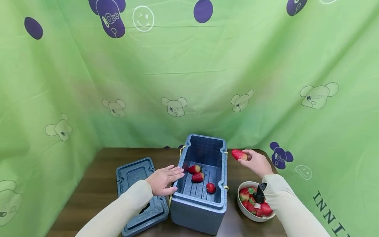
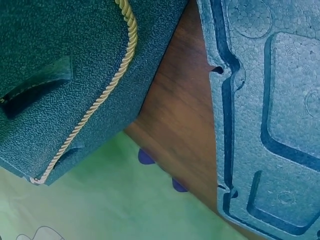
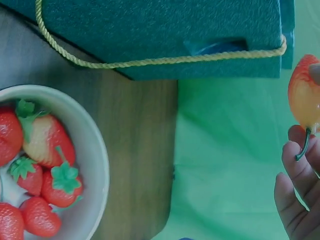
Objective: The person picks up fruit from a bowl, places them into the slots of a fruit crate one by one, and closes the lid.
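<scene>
My right hand (image 1: 258,162) pinches a red strawberry (image 1: 238,154) above the table, just right of the foam box (image 1: 199,214). In the right wrist view that strawberry (image 3: 303,95) shows a pale yellow side and a green stem, with fingers behind it. My left hand (image 1: 166,179) rests with fingers extended on the box's left rim. Inside the box lie three red fruits: two strawberries (image 1: 197,177) near the left wall and a rounder one (image 1: 211,188) at the right. A white bowl (image 1: 240,205) of several strawberries (image 3: 50,140) stands beneath my right wrist.
The box's blue-grey lid (image 1: 137,171) lies on the wooden table (image 1: 97,187), left of the box and partly under my left forearm. Yellow rope handles (image 2: 102,97) hang along the box's sides. A green printed curtain (image 1: 201,72) surrounds the table's back and sides.
</scene>
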Demonstrator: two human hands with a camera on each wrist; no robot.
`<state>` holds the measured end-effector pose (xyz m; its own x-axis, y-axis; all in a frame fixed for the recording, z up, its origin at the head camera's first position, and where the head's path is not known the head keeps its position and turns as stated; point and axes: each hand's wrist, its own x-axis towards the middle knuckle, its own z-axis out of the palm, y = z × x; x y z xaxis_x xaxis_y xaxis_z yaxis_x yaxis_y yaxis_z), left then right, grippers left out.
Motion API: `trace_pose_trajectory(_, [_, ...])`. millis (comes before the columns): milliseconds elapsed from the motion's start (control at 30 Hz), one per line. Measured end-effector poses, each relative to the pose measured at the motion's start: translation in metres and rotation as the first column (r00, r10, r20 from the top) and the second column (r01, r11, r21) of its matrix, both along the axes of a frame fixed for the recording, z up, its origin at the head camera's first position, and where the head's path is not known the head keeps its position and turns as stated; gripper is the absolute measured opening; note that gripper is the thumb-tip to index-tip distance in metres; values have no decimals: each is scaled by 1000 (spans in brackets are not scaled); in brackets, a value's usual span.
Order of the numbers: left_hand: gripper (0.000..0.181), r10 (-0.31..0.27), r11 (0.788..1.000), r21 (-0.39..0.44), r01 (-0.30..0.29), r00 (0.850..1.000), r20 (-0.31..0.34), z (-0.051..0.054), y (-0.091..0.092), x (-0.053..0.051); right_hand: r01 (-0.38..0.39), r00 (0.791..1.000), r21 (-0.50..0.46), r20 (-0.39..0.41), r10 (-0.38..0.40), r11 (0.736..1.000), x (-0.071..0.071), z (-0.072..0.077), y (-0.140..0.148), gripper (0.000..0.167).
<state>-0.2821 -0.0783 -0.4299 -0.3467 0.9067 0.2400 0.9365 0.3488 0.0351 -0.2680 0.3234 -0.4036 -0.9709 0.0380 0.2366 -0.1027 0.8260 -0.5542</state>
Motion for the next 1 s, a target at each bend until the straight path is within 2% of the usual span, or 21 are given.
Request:
trace_pose_trajectory(267, [51,-7,1000,-24,7,1000,0,4,0,-1,-41,999,21,12,41,999,-11,15,-18,47])
trace_pose_trajectory(400, [51,-2,1000,-13,2,1000,-13,2,0,0,-51,999,23,15,51,998,-14,18,-26,47])
trace_pose_trajectory(500, [51,7,1000,7,-7,1000,-27,-2,1,0,-49,999,29,12,48,998,-15,18,-28,47])
trace_pose_trajectory(733, [51,34,999,17,-34,999,8,-7,4,6,-47,999,10,20,47,999,-17,9,-32,48])
trace_pose_trajectory(1000, [50,37,998,55,-37,999,-12,-4,5,4,-70,997,33,27,69,997,-29,18,-41,50])
